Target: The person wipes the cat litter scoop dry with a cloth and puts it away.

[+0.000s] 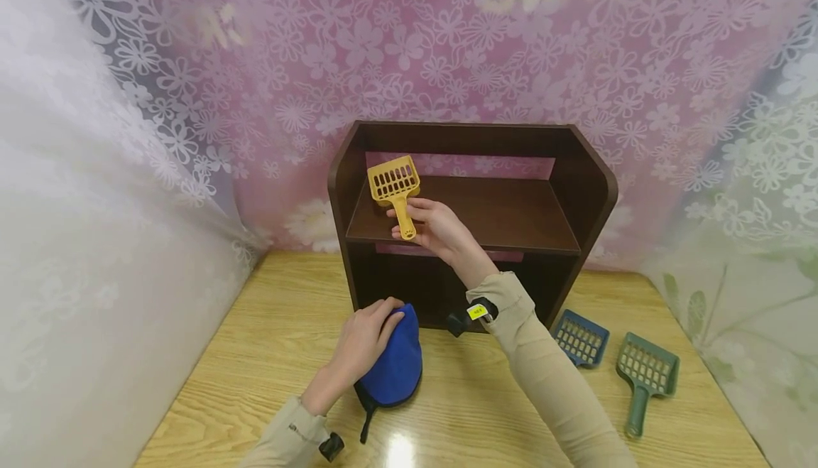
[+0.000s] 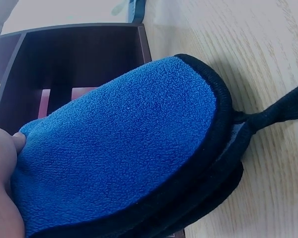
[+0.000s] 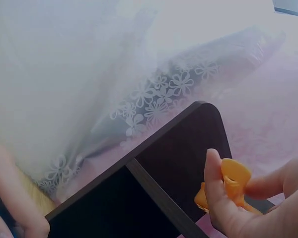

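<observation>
By the shelf (image 1: 498, 205), yellow scoop (image 1: 399, 202) juts past the pinching right hand (image 1: 442, 228); left hand (image 1: 366, 334) grips blue cloth (image 1: 399, 365)

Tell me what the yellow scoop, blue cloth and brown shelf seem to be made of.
The yellow scoop is probably smooth molded plastic: even color, slots formed in one piece. The blue cloth looks like fabric, perhaps microfiber, given its short fuzzy pile. The brown shelf could be wood or laminated board; its flat panels look dark and satin.
</observation>
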A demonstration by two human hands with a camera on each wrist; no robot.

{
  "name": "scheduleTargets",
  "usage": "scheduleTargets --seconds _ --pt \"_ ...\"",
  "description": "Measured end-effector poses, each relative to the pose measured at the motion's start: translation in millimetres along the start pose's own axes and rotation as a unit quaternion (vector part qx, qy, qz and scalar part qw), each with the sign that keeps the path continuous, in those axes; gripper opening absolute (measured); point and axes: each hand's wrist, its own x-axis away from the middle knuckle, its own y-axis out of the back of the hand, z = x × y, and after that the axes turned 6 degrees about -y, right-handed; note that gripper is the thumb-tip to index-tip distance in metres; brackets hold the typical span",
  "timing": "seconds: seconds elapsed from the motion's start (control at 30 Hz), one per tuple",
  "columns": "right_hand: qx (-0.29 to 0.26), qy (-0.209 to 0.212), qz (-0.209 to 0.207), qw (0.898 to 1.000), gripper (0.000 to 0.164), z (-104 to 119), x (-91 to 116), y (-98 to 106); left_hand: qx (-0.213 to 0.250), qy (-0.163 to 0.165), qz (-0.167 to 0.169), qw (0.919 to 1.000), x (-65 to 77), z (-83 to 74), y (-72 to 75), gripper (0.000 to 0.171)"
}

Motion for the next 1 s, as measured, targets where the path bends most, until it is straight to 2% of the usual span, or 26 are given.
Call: scheduleTargets --seconds 0.2,0.5,0.67,0.83,1.0 --pt "-0.009 -0.008 -0.005 1.000 0.044 -2 -10 -3 -0.002 0.003 0.010 0.9999 0.1 -0.9 1.3 0.018" --pt "0.000 -0.003 0.017 1.000 0.051 -5 -14 -2 0.009 -0.004 0.014 0.9999 0.6 -3.5 2.6 0.019" --pt "0.051 0.008 -0.009 0.999 0.053 -5 -17 -2 0.010 -0.009 0.003 0.9999 0.4 -4.0 1.9 0.017" --pt "0.114 0.015 -0.054 0.992 0.050 -6 -20 -3 0.006 -0.006 0.000 1.0000 1.0 -4.4 2.0 0.016" --pt "0.149 0.024 -0.072 0.986 0.051 -8 -21 -6 0.008 -0.001 0.003 1.0000 1.3 -4.4 2.7 0.017"
